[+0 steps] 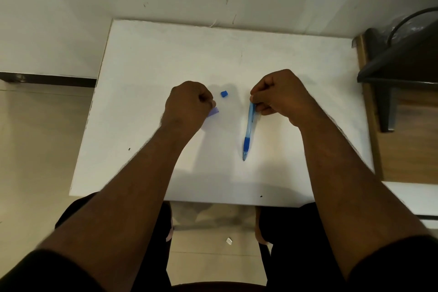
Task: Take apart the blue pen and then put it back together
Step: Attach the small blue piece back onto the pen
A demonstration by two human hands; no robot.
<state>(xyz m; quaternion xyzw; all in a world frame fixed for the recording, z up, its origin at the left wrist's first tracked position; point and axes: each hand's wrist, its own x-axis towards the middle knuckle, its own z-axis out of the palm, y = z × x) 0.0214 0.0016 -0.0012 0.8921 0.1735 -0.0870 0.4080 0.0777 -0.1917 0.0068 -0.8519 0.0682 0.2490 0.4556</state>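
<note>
The blue pen has a clear light-blue barrel and a darker blue grip, and its tip rests on the white table pointing toward me. My right hand pinches the pen's upper end. A small blue cap piece lies loose on the table between my hands. My left hand is closed on a pale blue part that sticks out below its fingers; most of that part is hidden.
A dark chair stands on a wooden surface just past the table's right edge. The wall runs behind the table. A small white scrap lies on the floor between my legs. Tiled floor lies to the left.
</note>
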